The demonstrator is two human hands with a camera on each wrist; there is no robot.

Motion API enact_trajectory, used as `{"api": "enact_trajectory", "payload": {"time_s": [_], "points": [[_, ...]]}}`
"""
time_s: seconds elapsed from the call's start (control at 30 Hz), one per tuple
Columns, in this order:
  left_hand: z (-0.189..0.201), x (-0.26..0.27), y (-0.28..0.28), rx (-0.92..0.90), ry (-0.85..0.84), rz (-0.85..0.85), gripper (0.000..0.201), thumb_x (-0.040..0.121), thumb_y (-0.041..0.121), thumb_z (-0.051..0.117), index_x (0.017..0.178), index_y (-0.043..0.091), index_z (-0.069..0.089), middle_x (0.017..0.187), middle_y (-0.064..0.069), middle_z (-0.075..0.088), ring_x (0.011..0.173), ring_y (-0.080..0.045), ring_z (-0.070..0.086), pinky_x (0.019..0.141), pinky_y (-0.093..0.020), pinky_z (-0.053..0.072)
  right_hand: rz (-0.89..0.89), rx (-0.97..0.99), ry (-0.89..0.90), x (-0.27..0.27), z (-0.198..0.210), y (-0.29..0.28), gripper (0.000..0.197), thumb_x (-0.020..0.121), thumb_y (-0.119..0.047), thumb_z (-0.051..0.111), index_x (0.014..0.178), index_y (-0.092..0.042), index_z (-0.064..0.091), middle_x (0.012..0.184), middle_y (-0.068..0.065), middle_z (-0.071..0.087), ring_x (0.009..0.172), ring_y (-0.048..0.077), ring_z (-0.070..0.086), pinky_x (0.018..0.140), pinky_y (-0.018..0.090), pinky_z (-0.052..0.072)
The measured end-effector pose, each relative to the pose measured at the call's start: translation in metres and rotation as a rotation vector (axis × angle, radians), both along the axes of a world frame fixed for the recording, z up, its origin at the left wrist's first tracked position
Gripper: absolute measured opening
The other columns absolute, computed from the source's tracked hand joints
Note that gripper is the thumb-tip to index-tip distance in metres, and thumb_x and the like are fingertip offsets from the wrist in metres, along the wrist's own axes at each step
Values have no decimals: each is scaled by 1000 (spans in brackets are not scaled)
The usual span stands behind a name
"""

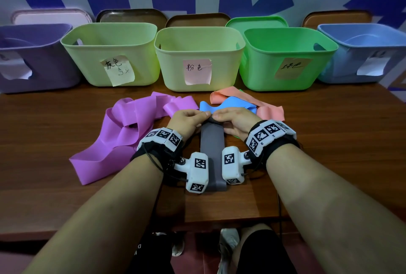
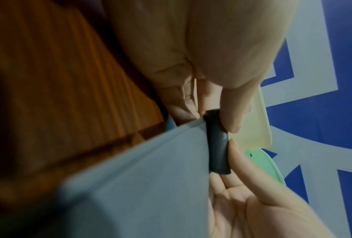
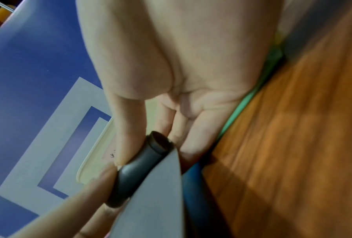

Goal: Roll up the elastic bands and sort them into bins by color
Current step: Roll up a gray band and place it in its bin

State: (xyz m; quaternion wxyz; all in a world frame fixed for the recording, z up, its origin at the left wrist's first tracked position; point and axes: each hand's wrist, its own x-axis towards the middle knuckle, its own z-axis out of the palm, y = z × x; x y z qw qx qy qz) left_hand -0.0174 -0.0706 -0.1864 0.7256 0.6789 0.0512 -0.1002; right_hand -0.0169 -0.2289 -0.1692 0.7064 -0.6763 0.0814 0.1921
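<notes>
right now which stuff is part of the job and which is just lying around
Part of the job:
- grey band, pinched at its rolled end by left hand and right hand
- purple band, blue band, pink band
- labelled bins

Just lying about:
- lids leaning behind the bins
- table

You are facing a row of bins (image 1: 198,58) beyond your hands (image 1: 189,120); loose bands (image 1: 131,128) are lying left and right of them.
</notes>
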Motion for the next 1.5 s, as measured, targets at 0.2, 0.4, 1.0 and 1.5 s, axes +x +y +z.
{"api": "enact_trajectory", "payload": {"time_s": [0.2,0.4,1.0,1.5], "points": [[-2,0,4,-105,34,12,7,88,1,61,90,7,66,86,-13,65,77,-20,63,76,-26,53,25,9,52,3,1,4,35,89,-25,64,120,-8,62,115,11,68,105,20,65,89,27,51],[2,-3,4,-120,4,0,15,84,-2,65,94,9,66,86,-11,68,76,-18,66,77,-27,56,5,11,44,5,-2,3,36,92,-21,61,124,-4,59,120,12,66,107,24,65,96,33,50],[0,-2,-5,104,-86,19,17,92,15,60,75,14,60,57,5,57,42,2,48,45,-14,41,53,39,-10,-2,3,2,26,91,-4,57,116,-5,63,104,7,69,90,15,67,79,23,55],[4,-1,3,-17,-2,-124,33,86,-5,59,119,2,57,97,-14,66,91,-23,62,93,-33,49,-8,52,3,4,-3,4,34,94,-4,54,128,-3,57,120,17,64,100,25,65,90,31,53]]}}
